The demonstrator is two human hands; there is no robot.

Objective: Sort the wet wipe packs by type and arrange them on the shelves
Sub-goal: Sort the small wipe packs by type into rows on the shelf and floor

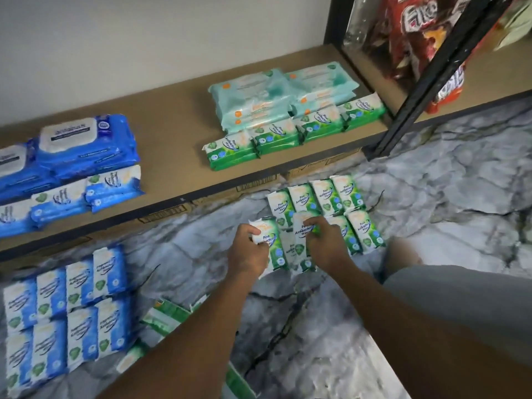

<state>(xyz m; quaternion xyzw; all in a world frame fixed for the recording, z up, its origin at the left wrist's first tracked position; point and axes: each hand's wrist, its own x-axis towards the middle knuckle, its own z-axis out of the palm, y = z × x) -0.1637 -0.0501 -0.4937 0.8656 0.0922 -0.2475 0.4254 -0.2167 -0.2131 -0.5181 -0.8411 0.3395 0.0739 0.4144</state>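
Green pine wipe packs (336,197) lie in rows on the marble floor below the shelf. My left hand (247,251) grips one green pack (269,240) at the group's left edge. My right hand (325,243) is closed on another green pack (303,226) beside it. On the wooden shelf (172,125) a row of green packs (288,133) lies in front of stacked mint packs (273,93). Blue packs (86,148) are stacked at the shelf's left. More blue packs (66,309) lie in rows on the floor at lower left.
A black shelf post (426,82) slants down at right, with red snack bags (414,33) behind it. Cardboard boxes (259,185) sit under the shelf. A few green packs (167,315) lie partly hidden under my left forearm. My knee (460,298) is at right.
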